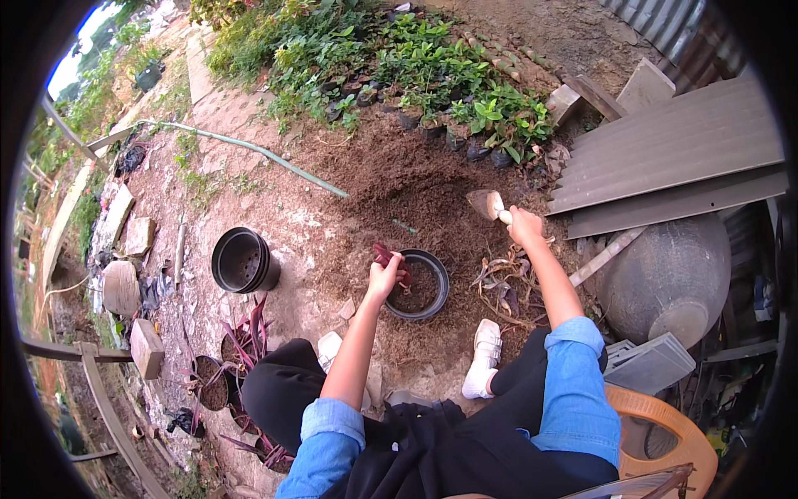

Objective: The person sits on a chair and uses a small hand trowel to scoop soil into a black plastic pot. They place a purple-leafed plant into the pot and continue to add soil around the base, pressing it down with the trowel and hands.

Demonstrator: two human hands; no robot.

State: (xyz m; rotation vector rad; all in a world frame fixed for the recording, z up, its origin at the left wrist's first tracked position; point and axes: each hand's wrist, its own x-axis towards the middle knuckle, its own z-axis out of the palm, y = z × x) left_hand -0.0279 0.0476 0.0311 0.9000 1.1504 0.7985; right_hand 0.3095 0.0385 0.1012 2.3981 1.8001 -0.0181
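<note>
My left hand (384, 274) grips a dark red-leaved plant (383, 254) over the left rim of a black plastic pot (444, 293). Brown soil (414, 298) lies inside that pot; whether the plant's lower end touches it I cannot tell. Out to the right, my right hand (527, 226) is closed around the pale handle of a garden trowel (485, 203). The trowel's blade is over the edge of a heap of loose brown soil (405, 168).
Nested black pots (246, 261) stand to the left, above potted red-leaved plants (249, 340). Dry leaves (508, 280) lie below my right hand. Bagged seedlings (461, 93) border the heap. A green hose (268, 153), corrugated sheets (667, 150) and a large clay jar (670, 274) lie around.
</note>
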